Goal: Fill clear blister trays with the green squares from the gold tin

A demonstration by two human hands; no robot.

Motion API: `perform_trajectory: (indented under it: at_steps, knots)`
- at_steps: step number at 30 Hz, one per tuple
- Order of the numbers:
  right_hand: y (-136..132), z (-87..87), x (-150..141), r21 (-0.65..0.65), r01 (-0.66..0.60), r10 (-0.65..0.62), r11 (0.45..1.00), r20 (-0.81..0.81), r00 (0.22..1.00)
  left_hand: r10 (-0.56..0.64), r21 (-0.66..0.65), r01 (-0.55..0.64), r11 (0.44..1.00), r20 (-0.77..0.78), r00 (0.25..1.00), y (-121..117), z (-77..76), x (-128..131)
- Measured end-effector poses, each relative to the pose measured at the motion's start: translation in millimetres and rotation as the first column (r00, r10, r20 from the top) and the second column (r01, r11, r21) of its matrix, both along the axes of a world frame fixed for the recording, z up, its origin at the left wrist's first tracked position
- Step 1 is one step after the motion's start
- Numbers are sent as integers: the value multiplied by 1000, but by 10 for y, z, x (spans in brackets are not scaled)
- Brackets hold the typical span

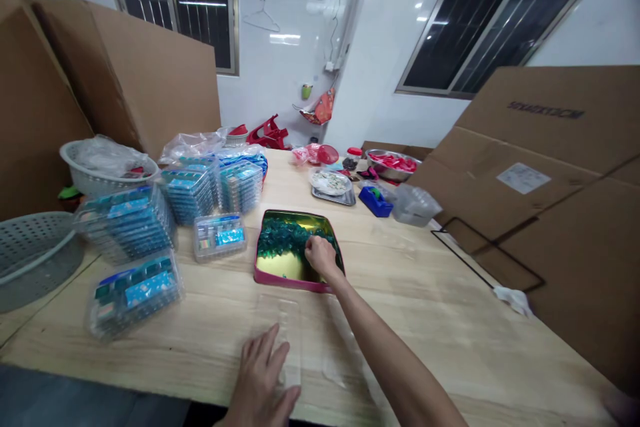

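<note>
My right hand reaches into a shallow tin with a pink rim and a gold interior. Its bunched fingers touch a heap of teal-green pieces, and I cannot tell whether they grip any. My left hand lies on a clear plastic tray near the table's front edge, gripping its lower end. Left of the tin stand several stacks of clear trays with blue-green contents, and a single small filled box lies closest to it.
A wooden table carries everything. A white basket and a grey perforated basket stand left. Further back are a steel bowl of red items, a blue object, and a clear container. Cardboard sheets stand right.
</note>
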State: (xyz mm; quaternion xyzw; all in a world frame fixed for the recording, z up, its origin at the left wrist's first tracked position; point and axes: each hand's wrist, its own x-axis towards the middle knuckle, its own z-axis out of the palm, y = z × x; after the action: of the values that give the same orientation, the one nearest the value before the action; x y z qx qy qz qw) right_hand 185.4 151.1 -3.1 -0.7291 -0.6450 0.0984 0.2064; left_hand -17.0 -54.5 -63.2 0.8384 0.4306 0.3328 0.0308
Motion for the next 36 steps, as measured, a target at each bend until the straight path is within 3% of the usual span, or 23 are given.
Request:
perform_trajectory:
  at_steps: [3, 6, 8, 10, 11, 13, 18, 22, 26, 28, 31, 34, 36]
  knots:
    - [-118, 71, -5, 13, -76, 77, 997, -128, 989, 49, -175, -2, 985, 264, 963, 187, 279, -74]
    - [-374, 133, -55, 19, -196, 192, 980, -318, 928, 208, -460, 48, 886, 489, 847, 445, 515, -92]
    - [-592, 147, -123, 44, -303, 267, 952, -600, 754, 309, -592, 166, 789, 616, 725, 631, 611, -62]
    - [-796, 137, -207, 85, -380, 274, 921, -834, 479, 361, -622, 342, 704, 728, 583, 789, 650, -5]
    - [-879, 126, -250, 95, -396, 257, 913, -889, 379, 370, -613, 423, 668, 766, 526, 848, 654, 30]
    - [-992, 97, -321, 86, -391, 229, 917, -913, 336, 381, -594, 521, 612, 800, 464, 921, 642, 93]
    - [-1059, 41, -350, 46, -342, 179, 938, -913, 368, 422, -617, 509, 600, 785, 454, 963, 605, 133]
    - [-1073, -46, -311, -7, -360, 125, 933, -932, 341, 385, -692, 443, 571, 701, 600, 1019, 547, 109]
    - [-1082, -264, -322, -79, -375, 64, 924, -933, 355, 362, -752, 303, 585, 577, 732, 1096, 401, 143]
    - [-1075, -376, -342, -96, -343, 65, 935, -901, 430, 355, -772, 197, 605, 483, 801, 1127, 321, 173]
    - [-1057, -461, -377, -94, -267, 104, 959, -760, 642, 344, -762, 16, 648, 312, 886, 1150, 246, 215]
    - [-1048, -434, -421, -37, -221, 178, 975, -470, 864, 323, -714, -127, 689, 146, 935, 1132, 244, 249]
    - [-1057, -386, -459, -19, -223, 210, 975, -274, 939, 298, -682, -179, 709, 59, 953, 1105, 271, 266]
